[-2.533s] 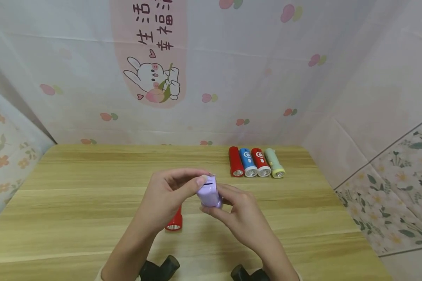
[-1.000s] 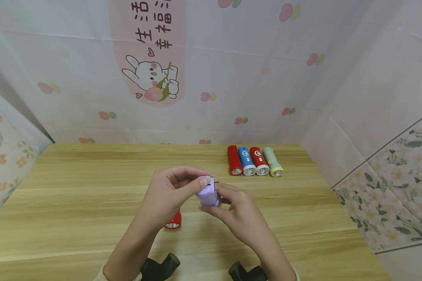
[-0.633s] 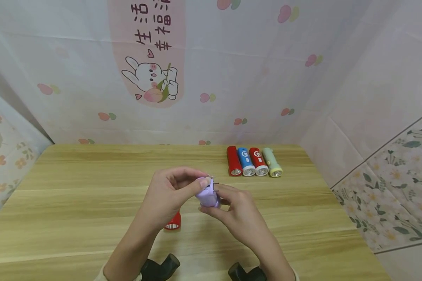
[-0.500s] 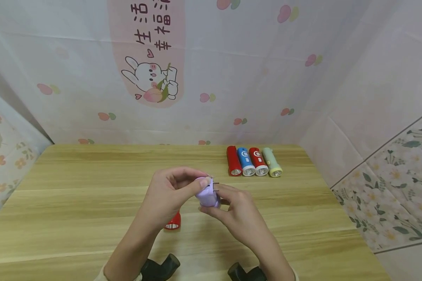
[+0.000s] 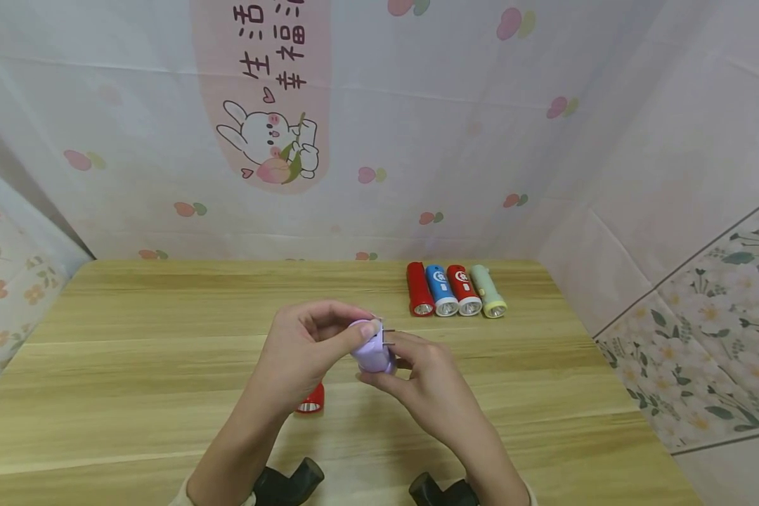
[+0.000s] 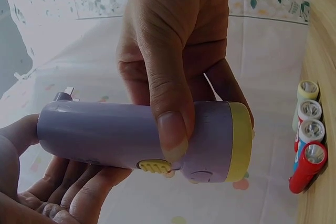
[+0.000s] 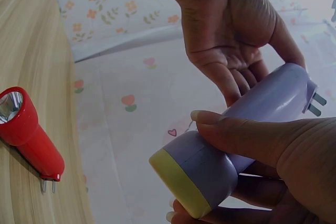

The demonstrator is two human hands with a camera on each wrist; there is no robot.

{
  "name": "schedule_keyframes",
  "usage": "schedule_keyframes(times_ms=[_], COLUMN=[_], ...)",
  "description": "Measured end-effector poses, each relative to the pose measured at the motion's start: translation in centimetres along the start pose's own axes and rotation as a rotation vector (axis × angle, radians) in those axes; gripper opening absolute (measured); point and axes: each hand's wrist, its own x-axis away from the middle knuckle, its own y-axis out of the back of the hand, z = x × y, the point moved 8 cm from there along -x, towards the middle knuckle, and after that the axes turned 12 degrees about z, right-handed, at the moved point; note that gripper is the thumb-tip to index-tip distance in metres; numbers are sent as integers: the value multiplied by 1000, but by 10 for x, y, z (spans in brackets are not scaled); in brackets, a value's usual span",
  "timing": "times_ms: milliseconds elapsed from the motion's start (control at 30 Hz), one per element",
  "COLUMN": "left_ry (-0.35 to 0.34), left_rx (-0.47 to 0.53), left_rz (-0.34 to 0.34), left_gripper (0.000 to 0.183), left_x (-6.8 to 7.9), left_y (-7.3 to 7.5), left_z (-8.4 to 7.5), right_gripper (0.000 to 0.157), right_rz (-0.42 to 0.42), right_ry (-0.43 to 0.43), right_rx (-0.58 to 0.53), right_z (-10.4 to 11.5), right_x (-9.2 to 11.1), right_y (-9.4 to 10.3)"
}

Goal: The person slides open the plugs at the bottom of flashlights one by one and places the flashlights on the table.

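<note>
A purple flashlight (image 5: 372, 353) with a yellow lens ring (image 7: 181, 184) is held above the table between both hands. My right hand (image 5: 426, 376) grips it near the head, its thumb lying across the body beside a ribbed yellow switch (image 6: 155, 166). At the tail, my left hand (image 5: 306, 344) holds the end between thumb and fingers. Two metal plug prongs (image 7: 316, 104) stick out from the tail. On the table below the left hand lies a red flashlight (image 5: 311, 399), partly hidden by that arm; its own prongs show in the right wrist view.
Several flashlights lie side by side at the back right of the wooden table (image 5: 164, 351): a red one (image 5: 420, 288), a blue one (image 5: 441, 289), a red-and-white one (image 5: 464, 289) and a pale green one (image 5: 488, 290). Printed cloth (image 5: 443, 140) hangs behind.
The plug prongs, not visible 2.5 seconds ago, came out from the purple flashlight's tail by 1 second ago. The flashlight has turned slightly; both hands keep their places on it.
</note>
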Motion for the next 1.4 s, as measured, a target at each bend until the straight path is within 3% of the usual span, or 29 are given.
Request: schedule_keyframes(times_ms=[967, 1400], left_ry=[-15, 6], left_rx=[15, -24], left_rz=[37, 40], left_gripper=[20, 19], left_x=[1, 1], left_y=[-2, -2], left_z=[0, -1], right_gripper=[26, 26], right_rz=[14, -1], right_ry=[-11, -24], right_rx=[4, 29], right_z=[2, 3], right_x=[1, 2], right_y=[-3, -3])
